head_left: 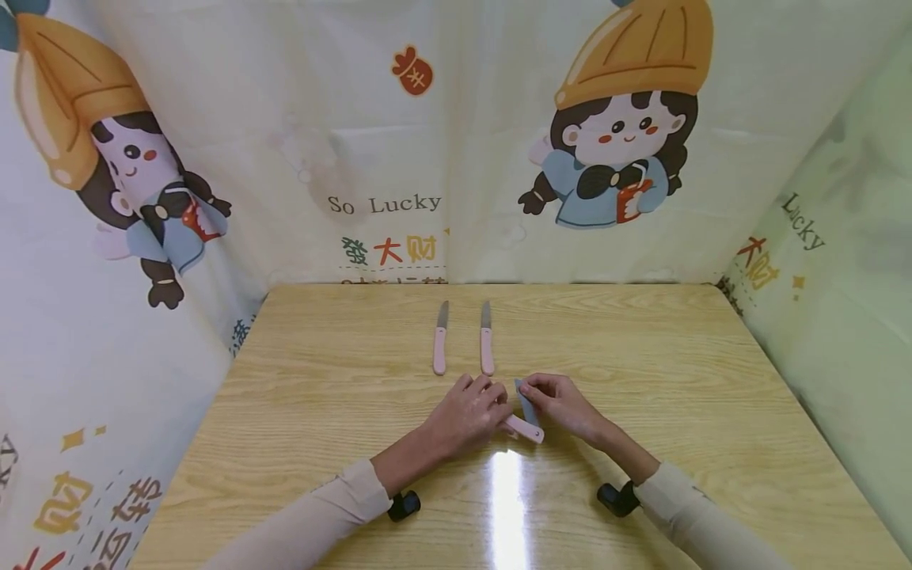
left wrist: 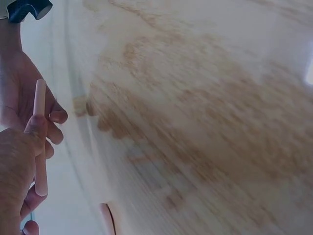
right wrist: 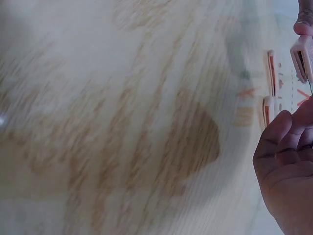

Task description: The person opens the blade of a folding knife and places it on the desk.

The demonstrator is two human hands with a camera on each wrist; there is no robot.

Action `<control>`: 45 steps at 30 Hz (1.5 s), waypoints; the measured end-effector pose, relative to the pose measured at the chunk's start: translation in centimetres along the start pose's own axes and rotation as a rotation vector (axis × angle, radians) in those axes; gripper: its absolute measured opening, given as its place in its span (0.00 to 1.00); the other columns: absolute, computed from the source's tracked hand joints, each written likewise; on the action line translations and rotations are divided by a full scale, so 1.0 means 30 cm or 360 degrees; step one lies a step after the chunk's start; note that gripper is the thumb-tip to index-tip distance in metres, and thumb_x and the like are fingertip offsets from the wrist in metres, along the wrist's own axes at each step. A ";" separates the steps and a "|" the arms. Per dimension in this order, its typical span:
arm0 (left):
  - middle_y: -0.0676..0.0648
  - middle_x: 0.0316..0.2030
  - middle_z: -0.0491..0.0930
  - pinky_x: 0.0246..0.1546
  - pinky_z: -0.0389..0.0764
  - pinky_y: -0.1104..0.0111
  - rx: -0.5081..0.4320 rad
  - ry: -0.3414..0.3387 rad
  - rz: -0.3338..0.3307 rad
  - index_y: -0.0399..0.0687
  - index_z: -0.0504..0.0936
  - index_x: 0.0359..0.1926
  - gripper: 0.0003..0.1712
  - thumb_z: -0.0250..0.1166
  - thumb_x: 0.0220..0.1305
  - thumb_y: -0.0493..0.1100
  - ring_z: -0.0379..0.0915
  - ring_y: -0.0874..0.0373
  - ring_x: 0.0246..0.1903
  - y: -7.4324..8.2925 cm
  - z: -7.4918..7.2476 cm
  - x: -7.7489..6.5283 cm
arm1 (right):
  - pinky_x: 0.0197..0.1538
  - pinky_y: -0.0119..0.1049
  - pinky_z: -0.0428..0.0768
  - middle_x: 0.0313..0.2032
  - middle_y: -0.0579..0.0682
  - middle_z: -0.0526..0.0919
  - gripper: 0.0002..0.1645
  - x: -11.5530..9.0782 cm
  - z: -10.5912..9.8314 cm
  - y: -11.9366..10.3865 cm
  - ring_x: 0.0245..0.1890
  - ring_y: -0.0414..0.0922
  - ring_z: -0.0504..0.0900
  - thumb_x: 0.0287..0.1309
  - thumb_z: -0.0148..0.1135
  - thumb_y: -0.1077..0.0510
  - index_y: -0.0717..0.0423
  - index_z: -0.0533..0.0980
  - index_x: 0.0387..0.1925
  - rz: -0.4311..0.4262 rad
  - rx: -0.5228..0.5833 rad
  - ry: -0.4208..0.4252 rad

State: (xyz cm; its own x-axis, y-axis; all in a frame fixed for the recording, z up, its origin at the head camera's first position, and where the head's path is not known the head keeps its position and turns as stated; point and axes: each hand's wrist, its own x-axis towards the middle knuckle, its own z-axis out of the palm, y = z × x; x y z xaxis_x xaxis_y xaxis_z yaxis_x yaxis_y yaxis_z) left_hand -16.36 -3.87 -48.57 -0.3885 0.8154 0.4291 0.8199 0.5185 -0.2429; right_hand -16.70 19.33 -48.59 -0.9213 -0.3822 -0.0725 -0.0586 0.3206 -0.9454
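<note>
A folding knife with a pink handle (head_left: 525, 429) is held between both hands above the table, its blade (head_left: 528, 408) partly swung out at an angle. My left hand (head_left: 470, 416) grips the handle; in the left wrist view the thumb of the left hand (left wrist: 17, 156) lies along the pink handle (left wrist: 40, 171). Fingers and thumb of my right hand (head_left: 566, 404) pinch the blade near its tip. From the right wrist, the right hand (right wrist: 288, 166) appears below the slotted end of the handle (right wrist: 301, 58).
Two unfolded pink-handled knives, a left one (head_left: 439, 348) and a right one (head_left: 487, 348), lie side by side beyond the hands, blades pointing away. The wooden table (head_left: 321, 356) meets a printed cloth (head_left: 484, 158) at the back and sides.
</note>
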 end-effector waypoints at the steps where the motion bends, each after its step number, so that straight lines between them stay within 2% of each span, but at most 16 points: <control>1: 0.54 0.41 0.79 0.37 0.72 0.65 0.0003 -0.0008 -0.0002 0.57 0.87 0.41 0.17 0.66 0.67 0.63 0.74 0.57 0.41 0.001 0.000 -0.001 | 0.37 0.32 0.77 0.36 0.53 0.81 0.18 0.000 0.000 0.001 0.35 0.44 0.75 0.76 0.55 0.58 0.72 0.79 0.49 0.0002 -0.0004 0.0003; 6: 0.54 0.40 0.78 0.36 0.72 0.65 0.0030 0.0011 -0.0003 0.57 0.87 0.41 0.19 0.64 0.67 0.64 0.75 0.56 0.41 0.002 0.002 -0.009 | 0.36 0.34 0.77 0.35 0.52 0.80 0.17 -0.004 -0.002 0.009 0.34 0.46 0.75 0.76 0.55 0.59 0.72 0.78 0.47 -0.0007 -0.0009 0.0014; 12: 0.53 0.40 0.78 0.36 0.72 0.65 0.0012 0.0033 -0.0017 0.57 0.87 0.39 0.19 0.63 0.69 0.64 0.74 0.55 0.41 -0.004 0.002 -0.022 | 0.32 0.33 0.73 0.30 0.53 0.77 0.15 -0.008 -0.006 0.013 0.30 0.48 0.74 0.76 0.55 0.61 0.73 0.77 0.45 -0.0035 0.0045 0.0034; 21: 0.53 0.41 0.80 0.37 0.74 0.63 -0.0029 0.0026 -0.0070 0.55 0.88 0.42 0.16 0.62 0.72 0.58 0.75 0.54 0.41 -0.013 0.003 -0.049 | 0.29 0.33 0.73 0.28 0.56 0.76 0.13 -0.012 -0.010 0.012 0.28 0.46 0.74 0.76 0.54 0.60 0.69 0.76 0.45 0.0045 0.0087 0.0091; 29: 0.51 0.41 0.81 0.39 0.78 0.62 0.0057 0.0041 -0.0096 0.52 0.88 0.43 0.16 0.61 0.74 0.56 0.76 0.53 0.40 -0.023 0.004 -0.073 | 0.34 0.39 0.81 0.30 0.57 0.80 0.15 -0.012 -0.025 0.008 0.32 0.51 0.79 0.77 0.54 0.57 0.70 0.74 0.44 0.0093 0.0158 0.0122; 35: 0.50 0.36 0.78 0.35 0.77 0.63 0.0105 0.0130 -0.0118 0.51 0.87 0.40 0.20 0.58 0.74 0.60 0.75 0.53 0.35 -0.031 0.008 -0.084 | 0.38 0.40 0.81 0.32 0.62 0.82 0.14 -0.016 -0.040 0.006 0.34 0.54 0.82 0.76 0.55 0.58 0.68 0.72 0.41 0.0118 0.0244 0.0139; 45: 0.49 0.35 0.79 0.35 0.78 0.63 0.0033 0.0218 -0.0213 0.49 0.87 0.37 0.19 0.68 0.67 0.60 0.74 0.53 0.33 -0.034 0.010 -0.098 | 0.44 0.41 0.82 0.33 0.62 0.85 0.13 -0.040 -0.058 0.021 0.36 0.53 0.85 0.75 0.56 0.57 0.66 0.71 0.41 0.0154 0.0292 0.0176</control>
State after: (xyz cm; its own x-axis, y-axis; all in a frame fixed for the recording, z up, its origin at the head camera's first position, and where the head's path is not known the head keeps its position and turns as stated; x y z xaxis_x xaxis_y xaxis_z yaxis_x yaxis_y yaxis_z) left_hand -16.18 -6.71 -49.84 -0.4317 0.6967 0.5729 0.7553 0.6264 -0.1928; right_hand -16.31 21.50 -48.54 -0.9563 -0.2566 -0.1400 0.0938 0.1842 -0.9784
